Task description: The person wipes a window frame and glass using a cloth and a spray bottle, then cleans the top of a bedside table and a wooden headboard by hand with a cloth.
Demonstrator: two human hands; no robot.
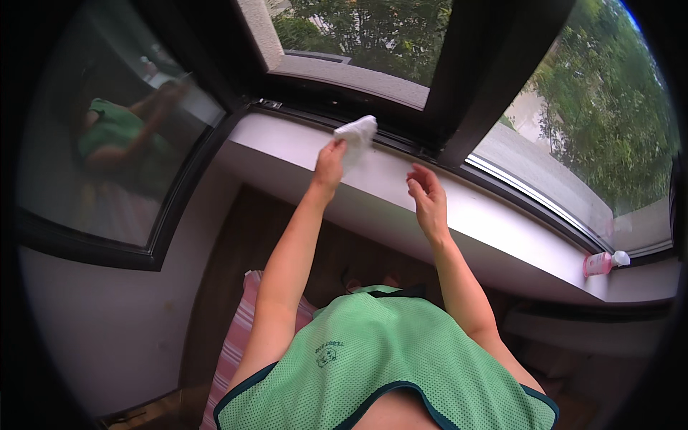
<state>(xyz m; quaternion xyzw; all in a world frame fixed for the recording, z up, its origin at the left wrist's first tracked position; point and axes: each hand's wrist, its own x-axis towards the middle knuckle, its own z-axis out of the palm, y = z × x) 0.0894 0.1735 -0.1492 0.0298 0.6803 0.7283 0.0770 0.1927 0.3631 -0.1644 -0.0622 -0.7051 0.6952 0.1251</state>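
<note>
A folded white cloth or wipe [357, 131] is pinched in my left hand [329, 167], its lower part blurred. It hangs over the white windowsill [500, 217], close to the black window frame [395, 126]; whether it touches the sill I cannot tell. To the right, my right hand [428, 196] holds nothing, its fingers curved and apart. That hand is above the sill's front part, with its fingertips pointing at the frame's lower track.
An opened window sash [153, 236] swings inward at the left, its glass reflecting a person. At the sill's far right lies or leans a pink pump bottle [597, 264]. Fixed glass [586, 134] fills the right side. Pink striped fabric [234, 349] is below my left arm.
</note>
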